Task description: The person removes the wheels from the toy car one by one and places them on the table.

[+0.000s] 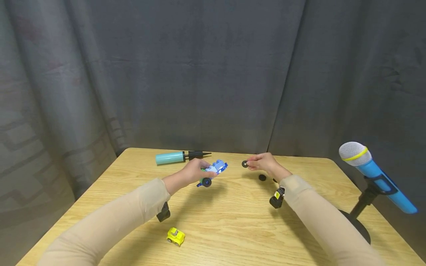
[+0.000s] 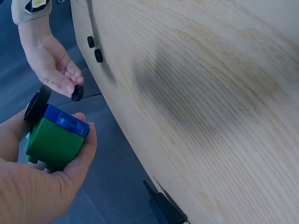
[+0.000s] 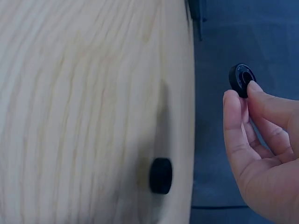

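Note:
Raised over the table's middle, my left hand [image 1: 193, 170] grips a blue and green toy car [image 1: 216, 167] from behind and around its sides. One black wheel [image 1: 206, 182] is fitted on the car's near side. In the left wrist view the green body [image 2: 53, 144] lies between thumb and fingers, under a blue part [image 2: 66, 122]. To the right, my right hand [image 1: 266, 162] pinches a small black wheel [image 3: 237, 80] by its edge between thumb and fingertips, held up off the table and apart from the car. Loose black wheels [image 1: 262, 177] lie below the right hand, one partly hidden by the wrist.
A teal hand pump [image 1: 170, 158] with a black nozzle lies at the table's back edge. A small yellow toy car [image 1: 175, 236] stands near the front. On the right, a blue toy microphone [image 1: 374, 170] leans in a black stand. A grey curtain [image 1: 199, 74] hangs behind.

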The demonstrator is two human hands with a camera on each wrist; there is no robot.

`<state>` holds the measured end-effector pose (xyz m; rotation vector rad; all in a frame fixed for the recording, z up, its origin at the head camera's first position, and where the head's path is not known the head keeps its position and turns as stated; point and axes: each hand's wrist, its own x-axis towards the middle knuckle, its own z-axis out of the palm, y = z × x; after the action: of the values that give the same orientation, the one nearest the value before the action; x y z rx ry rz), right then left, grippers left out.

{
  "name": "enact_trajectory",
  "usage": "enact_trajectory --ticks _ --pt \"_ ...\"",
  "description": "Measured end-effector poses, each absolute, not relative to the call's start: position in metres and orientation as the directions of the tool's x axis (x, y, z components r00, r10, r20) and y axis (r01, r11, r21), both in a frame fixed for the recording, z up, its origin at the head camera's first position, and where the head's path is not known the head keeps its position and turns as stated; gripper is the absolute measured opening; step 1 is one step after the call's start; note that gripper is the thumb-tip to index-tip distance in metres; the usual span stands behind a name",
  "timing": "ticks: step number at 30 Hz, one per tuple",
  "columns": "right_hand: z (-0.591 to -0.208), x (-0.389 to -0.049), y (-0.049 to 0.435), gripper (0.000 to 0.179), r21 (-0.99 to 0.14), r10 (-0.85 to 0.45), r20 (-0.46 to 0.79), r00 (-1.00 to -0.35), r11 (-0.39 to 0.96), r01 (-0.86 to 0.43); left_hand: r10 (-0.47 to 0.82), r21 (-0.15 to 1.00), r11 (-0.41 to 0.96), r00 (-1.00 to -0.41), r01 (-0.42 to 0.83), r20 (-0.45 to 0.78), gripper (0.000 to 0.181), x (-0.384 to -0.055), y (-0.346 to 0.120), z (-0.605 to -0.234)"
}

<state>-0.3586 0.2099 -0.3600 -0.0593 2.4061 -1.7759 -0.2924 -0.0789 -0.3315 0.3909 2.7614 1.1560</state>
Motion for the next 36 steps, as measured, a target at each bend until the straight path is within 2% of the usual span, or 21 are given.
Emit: enact_trajectory --ticks 10,26,30,36 --pt "-0.377 -0.373 0.224 0.026 -0.879 -0.146 -0.183 -0.972 0.467 0.096 0.284 0.717 0.673 -0.958 0.181 -0.024 0.051 -0.293 -0.079 -0.333" --pt "-0.384 -0.378 0.228 0.018 -0.838 -0.245 -0.221 -0.944 0.543 0.056 0.260 0.708 0.689 -0.965 0.154 -0.043 0.054 -0.296 -0.080 -0.332" --pt "-0.388 -0.380 0.226 0.017 -0.824 -0.196 -0.222 -0.955 0.561 0.076 0.251 0.716 0.684 -0.967 0.143 -0.046 0.054 -0.296 -0.080 -0.333" --pt "-0.390 -0.384 0.222 0.018 -0.814 -0.191 -0.204 -0.960 0.578 0.058 0.242 0.712 0.690 -0.969 0.133 -0.054 0.054 -0.296 -0.080 -0.333"
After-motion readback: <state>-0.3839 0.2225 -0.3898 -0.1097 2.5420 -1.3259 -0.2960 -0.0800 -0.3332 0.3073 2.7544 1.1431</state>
